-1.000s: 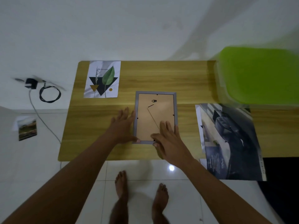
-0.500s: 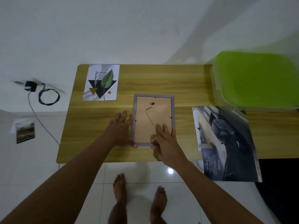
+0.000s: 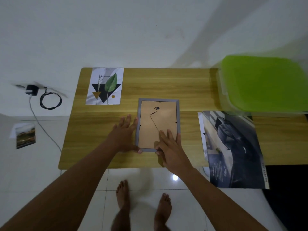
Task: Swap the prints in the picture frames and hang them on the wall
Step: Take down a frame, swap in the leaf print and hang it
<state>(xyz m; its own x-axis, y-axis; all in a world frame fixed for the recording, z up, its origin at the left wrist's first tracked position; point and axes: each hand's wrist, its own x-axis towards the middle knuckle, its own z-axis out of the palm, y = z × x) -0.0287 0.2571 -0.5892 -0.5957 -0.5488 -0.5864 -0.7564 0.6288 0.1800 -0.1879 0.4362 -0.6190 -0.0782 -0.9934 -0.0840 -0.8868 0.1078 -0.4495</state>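
Green-lidded box (image 3: 260,84) and car magazine (image 3: 233,147) on wooden table (image 3: 166,84); black charger (image 3: 31,90) leftward.

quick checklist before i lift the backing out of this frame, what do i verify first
1. Frame lies face down, backing board up: ok.
2. Left hand steadies the frame's left edge, thumb at the near corner: ok.
3. Right hand rests on the board's near right corner, fingers flat: ok.
4. Side tabs turned clear of the board: cannot tell, too small.
5. Leaf print lies flat, apart from the frame: ok.
6. Car poster overhangs the table at its near edge: not ok, it might slip.
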